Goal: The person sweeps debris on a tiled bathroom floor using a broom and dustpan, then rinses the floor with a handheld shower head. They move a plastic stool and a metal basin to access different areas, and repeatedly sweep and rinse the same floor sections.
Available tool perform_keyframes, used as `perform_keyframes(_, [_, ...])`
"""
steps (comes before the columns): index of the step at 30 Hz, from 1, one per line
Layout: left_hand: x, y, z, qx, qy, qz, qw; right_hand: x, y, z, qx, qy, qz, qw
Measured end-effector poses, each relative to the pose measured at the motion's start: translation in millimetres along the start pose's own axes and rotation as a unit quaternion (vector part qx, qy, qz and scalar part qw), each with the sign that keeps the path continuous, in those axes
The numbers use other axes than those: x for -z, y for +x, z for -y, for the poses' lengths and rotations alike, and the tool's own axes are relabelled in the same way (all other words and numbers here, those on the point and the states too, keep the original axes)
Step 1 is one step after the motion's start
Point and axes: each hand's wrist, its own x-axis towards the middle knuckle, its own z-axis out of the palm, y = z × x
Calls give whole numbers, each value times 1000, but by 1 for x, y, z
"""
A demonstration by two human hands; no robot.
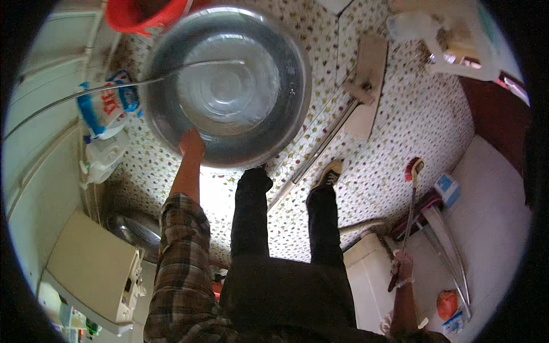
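Observation:
My left hand (192, 143) is at the near left rim of a large round metal basin (300, 115) on the floor, its fingers over the inside wall; whether they grip the rim is unclear. Water appears to lie in the basin, and a thin hose (107, 87) reaches from the left over its edge. Far to the right, my right hand (402, 268) is closed on the handle of a long-handled scrub brush (414, 168). The brush head, with red and white bristles, points away from me above the speckled floor (420, 115).
A flat mop (364, 85) lies right of the basin. A red bucket (141, 21), a blue-and-white bag (107, 105) and a white plastic jug (107, 156) stand left. Another metal basin (137, 231) is at lower left. A white box-like fixture (369, 274) is beside my right leg.

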Motion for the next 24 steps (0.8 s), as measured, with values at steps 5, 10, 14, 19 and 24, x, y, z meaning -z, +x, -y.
perform_keyframes(5, [-74,78,-53,-136,16,22,990,-9,19,-77,-166,151,-65,972])
perform_keyframes(10, [4,132,-49,-241,-8,-83,967,10,-5,-103,-203,160,-63,964])
perform_keyframes(14, [63,183,15,-216,203,-231,927,15,3,-102,-232,130,-77,961])
perform_keyframes(19, [78,182,16,-199,268,-240,911,-26,7,-70,-235,55,-120,963])
perform_keyframes(24, [38,150,-28,-241,125,-167,948,25,18,-137,-248,19,-42,968])
